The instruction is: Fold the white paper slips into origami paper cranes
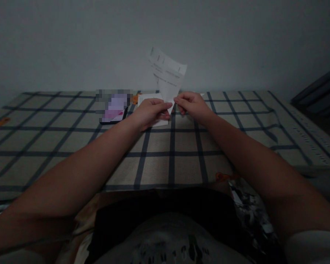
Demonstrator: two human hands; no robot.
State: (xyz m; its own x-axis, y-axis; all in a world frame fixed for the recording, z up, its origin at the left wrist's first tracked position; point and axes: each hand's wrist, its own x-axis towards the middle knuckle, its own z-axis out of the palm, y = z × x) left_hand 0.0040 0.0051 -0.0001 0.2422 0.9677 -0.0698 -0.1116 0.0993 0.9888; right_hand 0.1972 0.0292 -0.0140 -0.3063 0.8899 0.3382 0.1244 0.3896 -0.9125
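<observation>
A sheet of white printed paper (168, 75) stands up from my hands, its upper part curving back and its lower end narrowing to a folded point. My left hand (153, 112) pinches that lower end between thumb and fingers. On the other side, my right hand (191, 104) has its fingertips closed at the paper's right edge, near the fold. Under and behind my left hand lie white papers (161, 123) on the table, partly covered by the hand. A small white paper corner (202, 94) shows behind my right hand.
A phone (114, 110) with a lit pinkish screen, partly blurred out, lies left of my hands. The checked tablecloth (156, 157) covers the table up to a pale wall (236, 47). Dark slatted furniture (319, 88) stands at the far right.
</observation>
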